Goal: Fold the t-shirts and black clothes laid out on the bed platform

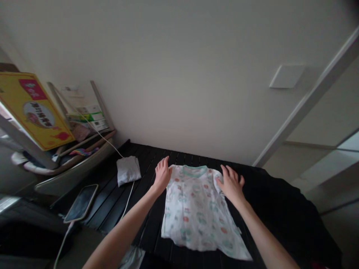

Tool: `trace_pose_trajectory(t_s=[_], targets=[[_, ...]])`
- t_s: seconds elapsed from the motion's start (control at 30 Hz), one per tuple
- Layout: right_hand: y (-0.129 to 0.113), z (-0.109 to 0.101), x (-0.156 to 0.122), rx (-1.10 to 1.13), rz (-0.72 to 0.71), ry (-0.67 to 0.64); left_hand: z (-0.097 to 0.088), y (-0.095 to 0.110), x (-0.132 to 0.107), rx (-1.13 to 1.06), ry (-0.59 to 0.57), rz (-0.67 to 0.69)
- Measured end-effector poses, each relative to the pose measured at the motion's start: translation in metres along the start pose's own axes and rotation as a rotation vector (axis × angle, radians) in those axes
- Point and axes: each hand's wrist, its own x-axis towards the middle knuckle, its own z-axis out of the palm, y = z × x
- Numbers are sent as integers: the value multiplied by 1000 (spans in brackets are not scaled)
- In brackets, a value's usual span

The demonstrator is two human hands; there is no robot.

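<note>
A small white baby shirt point(198, 209) with green and orange prints and a mint-green neckline lies spread out on the black slatted surface. My left hand point(162, 175) rests at its left shoulder, fingers stretched forward and the thumb side against the cloth. At the opposite shoulder, my right hand point(232, 182) has its fingers spread, with the thumb touching the short sleeve. Neither hand visibly pinches the fabric. The shirt's lower hem is uneven, with its right corner reaching farther toward me.
Left of the shirt sits a folded grey cloth point(128, 170), with a white cable by it. A phone point(82, 203) on a charging cable lies nearer me. A holder with a yellow box point(35, 112) stands far left. Black fabric point(275, 213) covers the right side; a wall point(185, 74) rises behind.
</note>
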Motion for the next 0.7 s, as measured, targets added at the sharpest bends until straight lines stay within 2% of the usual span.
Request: trace_pose_trajectory(t_s=[0.07, 0.2, 0.27, 0.33, 0.43, 0.57, 0.7], targets=[[-9, 29, -21, -72, -87, 20, 24, 2, -9, 107, 27, 59], [-9, 87, -86, -79, -230, -118, 77, -10, -63, 212, -163, 172], [-4, 107, -111, -99, -201, -187, 97, -21, -87, 285, -207, 149], [-2, 117, -127, -135, -144, -222, 108, -34, -97, 348, -209, 162], [-11, 120, -139, -208, -51, -221, 110, -49, -90, 397, -224, 242], [-32, 116, -153, -258, 46, -191, 100, -60, -75, 429, -287, 320], [-43, 112, -166, -221, 55, -181, 90, -67, -91, 446, -273, 342]])
